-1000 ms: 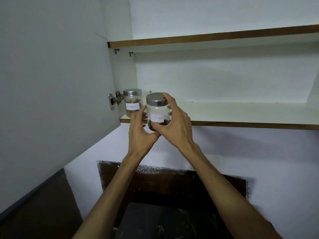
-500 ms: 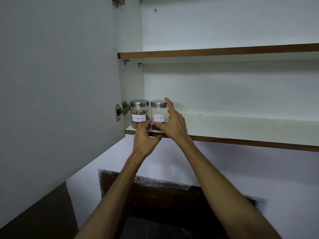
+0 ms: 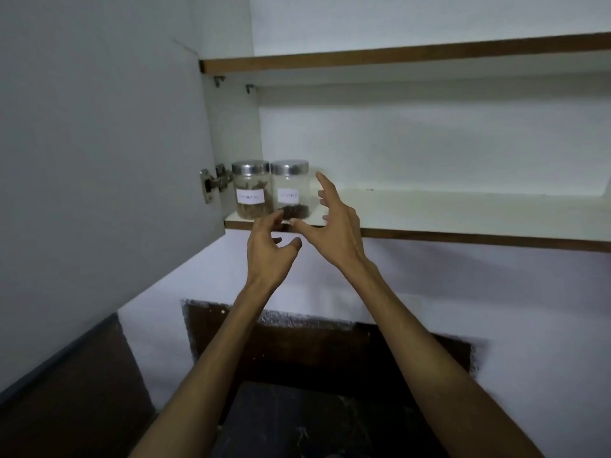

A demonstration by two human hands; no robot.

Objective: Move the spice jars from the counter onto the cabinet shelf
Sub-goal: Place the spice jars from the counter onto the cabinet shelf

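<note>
Two glass spice jars with metal lids and white labels stand side by side at the left end of the lower cabinet shelf [image 3: 463, 213]. The left jar [image 3: 251, 191] holds brown pieces; the right jar [image 3: 291, 191] has dark cloves at its bottom. My right hand [image 3: 330, 223] hovers just right of and in front of the right jar, fingers spread and apart from the glass. My left hand [image 3: 269, 249] is below the shelf edge in front of the jars, fingers loosely curled, holding nothing.
The open cabinet door [image 3: 99, 160] stands at the left, hung on a metal hinge [image 3: 215, 183]. An upper shelf [image 3: 396, 56] spans above. A dark counter surface [image 3: 314, 421] lies below, against the white wall.
The right jar was carried up and set down next to the left jar. Both hands have since let go and drawn back from it.
</note>
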